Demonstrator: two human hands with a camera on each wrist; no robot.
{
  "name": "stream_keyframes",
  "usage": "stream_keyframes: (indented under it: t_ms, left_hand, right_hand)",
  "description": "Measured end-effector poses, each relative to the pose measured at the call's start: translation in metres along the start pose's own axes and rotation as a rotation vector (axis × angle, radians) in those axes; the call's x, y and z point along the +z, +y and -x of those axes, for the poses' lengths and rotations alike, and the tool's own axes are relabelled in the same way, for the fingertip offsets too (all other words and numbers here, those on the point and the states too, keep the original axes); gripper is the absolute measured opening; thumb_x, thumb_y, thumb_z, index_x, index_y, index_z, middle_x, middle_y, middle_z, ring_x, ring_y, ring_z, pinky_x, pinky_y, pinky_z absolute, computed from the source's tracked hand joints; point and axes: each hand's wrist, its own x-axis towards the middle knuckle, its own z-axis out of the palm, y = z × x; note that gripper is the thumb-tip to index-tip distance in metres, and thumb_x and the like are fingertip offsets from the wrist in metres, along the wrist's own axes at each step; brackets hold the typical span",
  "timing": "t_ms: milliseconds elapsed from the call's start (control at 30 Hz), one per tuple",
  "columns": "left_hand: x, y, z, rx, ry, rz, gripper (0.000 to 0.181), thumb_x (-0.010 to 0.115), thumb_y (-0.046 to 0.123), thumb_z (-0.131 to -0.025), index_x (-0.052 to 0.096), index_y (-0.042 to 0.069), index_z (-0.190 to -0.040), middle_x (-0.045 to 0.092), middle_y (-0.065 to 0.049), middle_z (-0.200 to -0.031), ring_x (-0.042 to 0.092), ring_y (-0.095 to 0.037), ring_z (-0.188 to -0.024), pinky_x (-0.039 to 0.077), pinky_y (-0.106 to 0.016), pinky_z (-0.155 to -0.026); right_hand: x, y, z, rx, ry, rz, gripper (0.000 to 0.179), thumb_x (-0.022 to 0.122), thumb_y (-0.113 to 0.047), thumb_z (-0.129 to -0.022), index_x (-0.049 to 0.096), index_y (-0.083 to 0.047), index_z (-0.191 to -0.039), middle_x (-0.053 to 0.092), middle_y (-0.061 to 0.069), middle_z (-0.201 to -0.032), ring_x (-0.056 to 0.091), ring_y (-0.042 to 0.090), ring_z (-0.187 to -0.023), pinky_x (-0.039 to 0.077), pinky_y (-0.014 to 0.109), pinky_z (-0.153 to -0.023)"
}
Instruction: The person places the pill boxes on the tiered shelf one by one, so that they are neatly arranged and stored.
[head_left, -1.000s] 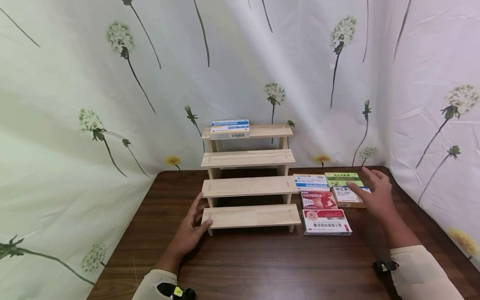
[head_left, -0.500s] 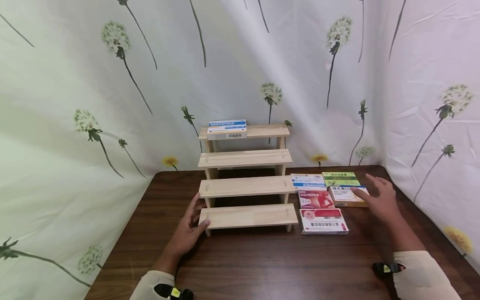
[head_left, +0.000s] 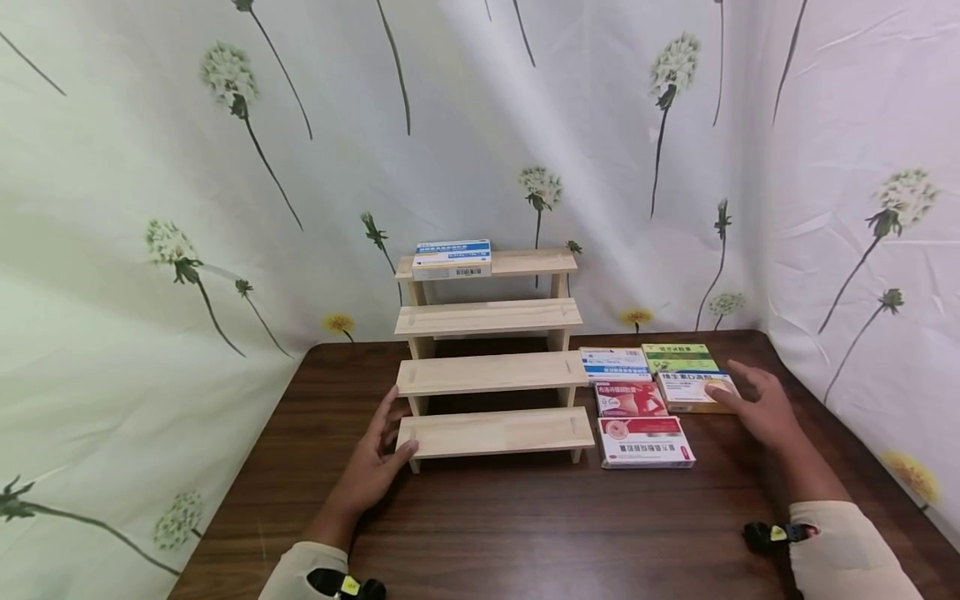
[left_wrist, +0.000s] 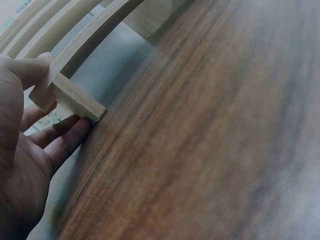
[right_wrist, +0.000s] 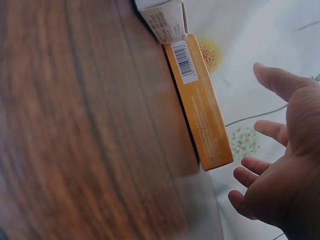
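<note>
A wooden four-step display rack (head_left: 491, 372) stands mid-table. My left hand (head_left: 372, 471) holds its lower left end: the thumb lies on the bottom step, and the fingers are against the side leg (left_wrist: 75, 97) in the left wrist view. My right hand (head_left: 768, 412) hovers with spread fingers at the right end of a white-and-orange medicine box (head_left: 690, 387), the thumb overlapping it in the head view. In the right wrist view, a gap shows between the fingers and that box's orange side (right_wrist: 197, 107). A blue-and-white medicine box (head_left: 452, 258) lies on the top step's left.
Right of the rack lie a green medicine box (head_left: 681, 357), another blue-and-white one (head_left: 611, 360), a pink-red one (head_left: 630, 400) and a red-and-white one (head_left: 647, 444). A flower-printed cloth (head_left: 480, 125) hangs behind the brown table (head_left: 540, 533) and along its sides.
My right hand has shifted slightly toward me and to the right of the boxes, its thumb now at the white-and-orange box's right end. My left hand stays on the rack. The head view has drifted slightly.
</note>
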Motion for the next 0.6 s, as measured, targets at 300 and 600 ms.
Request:
stream_keyframes:
  t_ms: [300,600]
  left_hand:
    - [0.001,0.001,0.001,-0.002,-0.002,0.009,0.094,0.069,0.011,-0.109,0.009,0.032,-0.178,0.038,-0.033,-0.169,0.045,-0.059,-0.151,0.062,-0.035,-0.094]
    - [0.001,0.002,0.000,-0.003,0.001,0.002,0.093,0.068,0.011,-0.109,0.009,0.031,-0.178,0.038,-0.033,-0.169,0.046,-0.059,-0.151,0.062,-0.036,-0.094]
  right_hand:
    - [0.000,0.014,-0.002,0.168,-0.088,-0.072,0.100,0.070,-0.054,-0.104,0.022,0.000,-0.173,0.009,0.041,-0.176,0.013,0.065,-0.160,0.020,0.081,-0.124]
    - [0.000,0.021,0.000,0.156,-0.098,-0.115,0.093,0.079,-0.041,-0.102,0.030,-0.004,-0.171,0.019,0.042,-0.173,0.024,0.063,-0.157,0.025,0.079,-0.123]
